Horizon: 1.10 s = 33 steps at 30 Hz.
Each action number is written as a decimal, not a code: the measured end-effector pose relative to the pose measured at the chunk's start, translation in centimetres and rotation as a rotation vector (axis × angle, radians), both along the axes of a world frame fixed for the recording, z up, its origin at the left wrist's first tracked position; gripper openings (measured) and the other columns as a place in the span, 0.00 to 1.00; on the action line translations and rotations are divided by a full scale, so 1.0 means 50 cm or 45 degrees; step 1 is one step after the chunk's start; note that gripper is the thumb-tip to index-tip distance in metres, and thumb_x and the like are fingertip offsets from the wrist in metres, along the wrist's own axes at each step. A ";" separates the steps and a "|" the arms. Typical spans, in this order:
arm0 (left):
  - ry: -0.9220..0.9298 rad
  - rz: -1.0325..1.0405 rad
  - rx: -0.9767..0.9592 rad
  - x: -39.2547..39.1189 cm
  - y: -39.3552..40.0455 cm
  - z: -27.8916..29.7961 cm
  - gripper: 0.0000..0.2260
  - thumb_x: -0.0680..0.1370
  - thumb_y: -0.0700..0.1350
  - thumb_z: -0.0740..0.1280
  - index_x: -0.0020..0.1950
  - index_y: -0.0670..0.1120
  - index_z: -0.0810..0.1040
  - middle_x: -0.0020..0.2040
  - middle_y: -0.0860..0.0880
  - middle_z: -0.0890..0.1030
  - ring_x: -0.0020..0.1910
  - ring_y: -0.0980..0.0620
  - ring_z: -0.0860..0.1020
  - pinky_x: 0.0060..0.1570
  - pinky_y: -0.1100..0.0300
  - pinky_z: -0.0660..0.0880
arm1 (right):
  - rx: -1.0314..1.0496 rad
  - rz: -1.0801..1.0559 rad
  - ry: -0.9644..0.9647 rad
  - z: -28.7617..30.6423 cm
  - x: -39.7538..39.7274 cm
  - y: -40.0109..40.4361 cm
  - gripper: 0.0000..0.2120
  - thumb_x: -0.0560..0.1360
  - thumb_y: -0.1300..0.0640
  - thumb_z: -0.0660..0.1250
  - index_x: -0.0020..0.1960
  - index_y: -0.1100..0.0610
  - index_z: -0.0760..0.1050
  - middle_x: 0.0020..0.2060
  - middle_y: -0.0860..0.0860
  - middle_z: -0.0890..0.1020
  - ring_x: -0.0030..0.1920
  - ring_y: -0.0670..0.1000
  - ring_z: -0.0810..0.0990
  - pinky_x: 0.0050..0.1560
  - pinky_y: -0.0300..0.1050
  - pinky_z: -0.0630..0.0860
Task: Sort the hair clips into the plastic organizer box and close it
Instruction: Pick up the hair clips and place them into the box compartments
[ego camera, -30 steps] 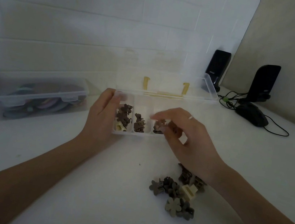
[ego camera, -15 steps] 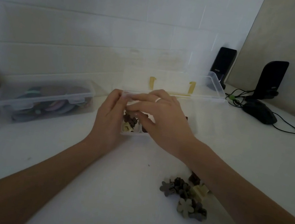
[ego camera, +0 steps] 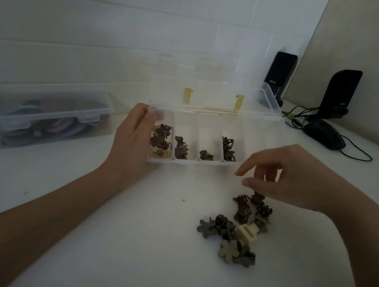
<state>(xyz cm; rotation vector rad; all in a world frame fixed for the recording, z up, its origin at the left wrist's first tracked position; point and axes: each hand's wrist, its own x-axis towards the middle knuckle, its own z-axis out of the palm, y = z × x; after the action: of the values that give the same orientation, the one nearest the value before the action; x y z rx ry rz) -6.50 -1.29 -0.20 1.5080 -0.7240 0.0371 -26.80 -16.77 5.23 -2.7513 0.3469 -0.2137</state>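
White counter: loose clips point(ego camera: 235, 225) lie just below right hand point(ego camera: 300, 178), fingers relaxed, empty; left hand point(ego camera: 133, 140) grips organizer box point(ego camera: 207, 164).

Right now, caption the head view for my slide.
Left hand steadies clear plastic organizer box; right hand hovers over brown flower-shaped hair clips.

White table point(ego camera: 121, 243), matte, dimly lit. On it, by the head view: clear organizer box point(ego camera: 195, 162) at 12 o'clock, lid open, clips in its four left compartments. Loose pile of flower hair clips point(ego camera: 237, 225) at 4 o'clock, brown and grey, with one cream clip point(ego camera: 247, 233) among them. Lidded clear storage box point(ego camera: 44, 114) at 10 o'clock. Black mouse point(ego camera: 324, 136) with cable and two black speakers point(ego camera: 278, 76) at 2 o'clock.
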 end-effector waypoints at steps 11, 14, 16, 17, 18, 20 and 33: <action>0.018 -0.004 -0.014 0.000 0.001 -0.003 0.11 0.82 0.45 0.56 0.49 0.42 0.74 0.40 0.57 0.76 0.33 0.70 0.73 0.32 0.77 0.68 | 0.190 -0.104 0.327 -0.018 0.009 -0.007 0.04 0.70 0.52 0.72 0.44 0.45 0.79 0.41 0.46 0.79 0.39 0.48 0.81 0.28 0.34 0.75; 0.015 -0.007 -0.028 -0.004 0.002 -0.001 0.10 0.83 0.44 0.55 0.49 0.41 0.74 0.40 0.56 0.76 0.31 0.70 0.73 0.30 0.77 0.67 | 0.352 0.007 0.131 -0.020 0.017 -0.003 0.06 0.71 0.60 0.71 0.45 0.50 0.80 0.41 0.47 0.83 0.38 0.46 0.82 0.29 0.36 0.77; 0.012 0.003 -0.014 -0.005 0.002 0.000 0.11 0.83 0.45 0.55 0.50 0.42 0.74 0.39 0.56 0.76 0.31 0.70 0.73 0.29 0.78 0.67 | 0.441 0.077 -0.001 -0.018 0.020 0.004 0.08 0.71 0.63 0.71 0.46 0.51 0.80 0.42 0.48 0.83 0.38 0.45 0.82 0.30 0.38 0.78; 0.009 0.008 -0.004 -0.005 0.002 0.000 0.11 0.82 0.45 0.56 0.50 0.42 0.75 0.39 0.57 0.76 0.31 0.71 0.73 0.30 0.78 0.67 | 0.462 0.109 -0.068 -0.017 0.021 0.008 0.09 0.71 0.64 0.71 0.47 0.52 0.80 0.43 0.48 0.83 0.38 0.46 0.82 0.30 0.39 0.79; 0.007 0.008 0.000 -0.003 0.002 -0.001 0.11 0.82 0.45 0.56 0.50 0.42 0.75 0.39 0.57 0.76 0.31 0.71 0.73 0.30 0.78 0.67 | 0.468 0.131 -0.141 -0.015 0.022 0.011 0.10 0.71 0.65 0.71 0.49 0.53 0.80 0.44 0.47 0.83 0.39 0.46 0.82 0.31 0.40 0.80; 0.012 -0.010 -0.013 -0.001 0.002 -0.002 0.11 0.82 0.46 0.56 0.50 0.41 0.75 0.39 0.57 0.76 0.32 0.70 0.73 0.31 0.77 0.68 | 0.453 0.120 -0.344 -0.012 0.022 0.013 0.11 0.70 0.66 0.70 0.49 0.54 0.78 0.45 0.47 0.82 0.41 0.47 0.82 0.35 0.44 0.82; -0.308 -0.006 0.051 0.014 0.013 -0.015 0.12 0.83 0.46 0.53 0.54 0.43 0.74 0.41 0.57 0.76 0.37 0.65 0.73 0.40 0.65 0.69 | 0.161 -0.427 -0.933 -0.027 0.022 -0.023 0.05 0.69 0.64 0.72 0.39 0.56 0.78 0.38 0.46 0.82 0.41 0.45 0.80 0.43 0.47 0.80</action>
<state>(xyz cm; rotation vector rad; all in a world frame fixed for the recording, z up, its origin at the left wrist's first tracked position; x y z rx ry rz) -5.78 -0.62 -0.97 1.5559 -0.9261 0.2056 -25.72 -17.91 3.88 -2.2679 0.5763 -1.1884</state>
